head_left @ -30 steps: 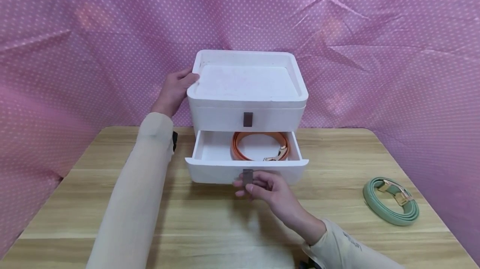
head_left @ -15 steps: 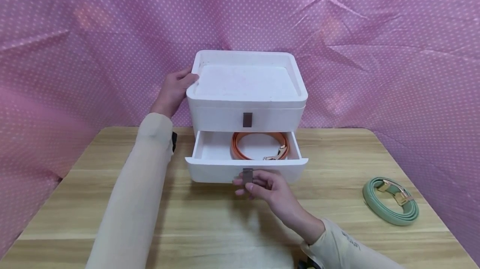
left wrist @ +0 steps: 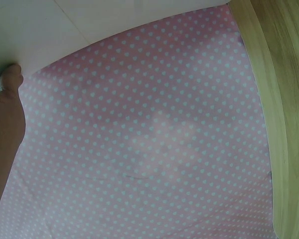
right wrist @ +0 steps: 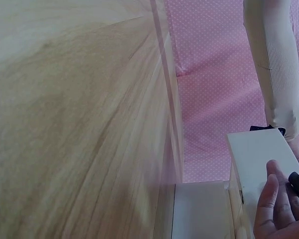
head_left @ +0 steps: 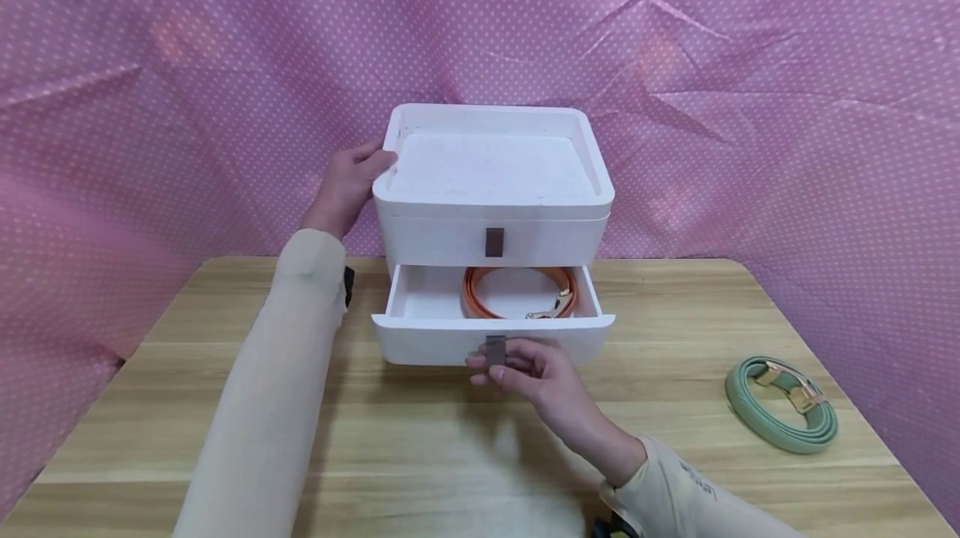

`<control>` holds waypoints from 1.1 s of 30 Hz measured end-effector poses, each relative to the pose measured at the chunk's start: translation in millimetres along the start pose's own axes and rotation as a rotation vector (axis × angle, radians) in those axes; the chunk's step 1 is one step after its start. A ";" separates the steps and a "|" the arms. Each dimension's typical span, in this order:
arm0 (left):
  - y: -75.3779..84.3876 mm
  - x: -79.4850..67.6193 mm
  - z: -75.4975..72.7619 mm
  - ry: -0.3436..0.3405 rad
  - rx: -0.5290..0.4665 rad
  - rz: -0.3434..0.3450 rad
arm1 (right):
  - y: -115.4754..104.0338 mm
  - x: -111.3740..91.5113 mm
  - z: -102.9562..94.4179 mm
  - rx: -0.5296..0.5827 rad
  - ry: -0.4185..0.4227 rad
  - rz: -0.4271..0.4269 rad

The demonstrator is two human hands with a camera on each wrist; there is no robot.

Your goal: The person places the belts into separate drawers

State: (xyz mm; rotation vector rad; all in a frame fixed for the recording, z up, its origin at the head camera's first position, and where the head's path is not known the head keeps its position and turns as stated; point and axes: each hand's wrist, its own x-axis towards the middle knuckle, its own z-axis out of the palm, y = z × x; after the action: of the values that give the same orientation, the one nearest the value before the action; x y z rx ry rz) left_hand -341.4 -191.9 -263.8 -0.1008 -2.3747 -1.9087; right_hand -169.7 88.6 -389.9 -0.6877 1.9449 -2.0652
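A white two-drawer box [head_left: 491, 163] with a shallow tray top stands at the back of the wooden table. My left hand [head_left: 347, 184] grips its left side, thumb over the top rim; the left wrist view shows only part of this hand [left wrist: 10, 82]. The lower drawer [head_left: 427, 342] is partly pulled out. Inside it lies a coiled orange-brown belt [head_left: 472, 292] with a metal buckle. My right hand [head_left: 551, 388] pinches the dark tab [head_left: 496, 351] on that drawer's front. In the right wrist view, its fingers [right wrist: 269, 199] are beside the curled tab.
A coiled green belt [head_left: 783, 430] with a gold buckle lies on the table's right side. The upper drawer [head_left: 435, 238] is closed and carries its own dark tab. Pink dotted cloth [head_left: 480, 22] hangs behind and at both sides of the table.
The lower drawer has slid very slightly inward, with my right hand staying on its tab. My left hand keeps its place on the box. The head view has shifted a little.
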 end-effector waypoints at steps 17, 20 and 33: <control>4.5 8.7 0.4 -0.003 -0.010 -0.026 | -8.3 11.9 -4.5 0.028 0.006 0.030; 4.9 9.6 0.3 -0.002 -0.003 -0.040 | -9.0 13.8 -4.9 0.041 0.012 0.034; 1.7 11.9 -0.1 -0.003 -0.018 -0.025 | -4.8 16.0 -3.2 0.037 0.029 0.019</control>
State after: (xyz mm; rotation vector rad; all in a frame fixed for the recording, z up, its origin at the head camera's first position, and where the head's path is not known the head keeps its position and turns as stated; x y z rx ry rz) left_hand -353.0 -191.7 -260.8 -0.0756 -2.3718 -1.9423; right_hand -184.3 84.4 -382.3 -0.6321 1.9160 -2.1062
